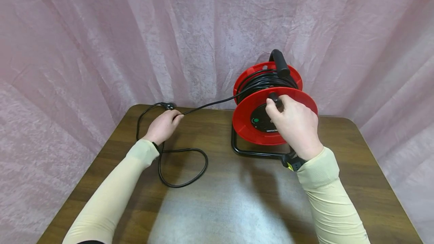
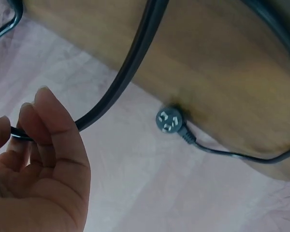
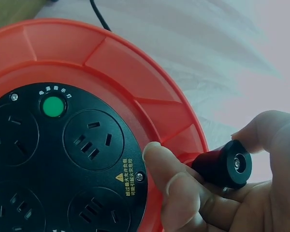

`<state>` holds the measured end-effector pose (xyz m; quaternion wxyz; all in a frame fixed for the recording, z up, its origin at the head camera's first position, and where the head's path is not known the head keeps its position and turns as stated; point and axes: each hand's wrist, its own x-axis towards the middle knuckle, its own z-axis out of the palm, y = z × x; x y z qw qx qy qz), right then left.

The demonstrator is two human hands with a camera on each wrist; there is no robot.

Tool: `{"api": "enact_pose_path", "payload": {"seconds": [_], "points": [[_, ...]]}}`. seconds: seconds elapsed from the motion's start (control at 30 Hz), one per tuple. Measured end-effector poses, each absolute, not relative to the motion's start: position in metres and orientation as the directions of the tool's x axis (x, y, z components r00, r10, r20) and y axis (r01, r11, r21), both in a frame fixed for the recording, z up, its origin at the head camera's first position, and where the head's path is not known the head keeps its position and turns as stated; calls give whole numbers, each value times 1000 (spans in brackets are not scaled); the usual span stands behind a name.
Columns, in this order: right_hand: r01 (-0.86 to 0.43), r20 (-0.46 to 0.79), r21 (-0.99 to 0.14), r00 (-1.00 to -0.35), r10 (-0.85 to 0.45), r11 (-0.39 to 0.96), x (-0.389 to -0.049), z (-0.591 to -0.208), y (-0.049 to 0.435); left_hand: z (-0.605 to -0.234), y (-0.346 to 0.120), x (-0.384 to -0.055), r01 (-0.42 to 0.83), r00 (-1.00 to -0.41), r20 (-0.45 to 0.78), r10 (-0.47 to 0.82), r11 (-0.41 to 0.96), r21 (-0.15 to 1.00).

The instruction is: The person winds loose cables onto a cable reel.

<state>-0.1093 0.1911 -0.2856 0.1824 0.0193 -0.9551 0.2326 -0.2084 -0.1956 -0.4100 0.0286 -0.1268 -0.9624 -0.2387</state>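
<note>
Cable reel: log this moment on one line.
left hand: holds black cable | right hand: holds black knob of reel | plug: at rear edge of table | slack loop: on table

Red reel [image 1: 245,119]; black cable [image 1: 217,102]; brown wood-grained table [image 1: 352,176].

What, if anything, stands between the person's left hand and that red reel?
Nothing visible does: the black cord runs from the left hand to the red reel with no object across it. The plug lies off that stretch.
</note>
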Motion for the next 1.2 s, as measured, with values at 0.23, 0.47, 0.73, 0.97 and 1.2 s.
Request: {"api": "enact_pose_path", "payload": {"seconds": [0.23, 0.47, 0.73, 0.97, 1.2], "points": [[-118, 354, -440, -934, 51, 890, -108, -286, 193, -396, -203, -213, 232, -972, 152, 180, 841, 488], [-117, 352, -448, -934, 55, 886, -108, -286, 196, -389, -204, -217, 194, -979, 162, 127, 830, 522], [-92, 337, -468, -938, 81, 879, -106, -286, 205, -401, -191, -220, 242, -970, 137, 199, 826, 509], [-56, 351, -447, -929, 117, 893, -103, -289, 212, -406, -180, -219, 262, -965, 134, 225, 821, 507], [-15, 378, -407, -913, 153, 913, -101, -292, 217, -407, -172, -219, 246, -969, 101, 227, 833, 496]]}}
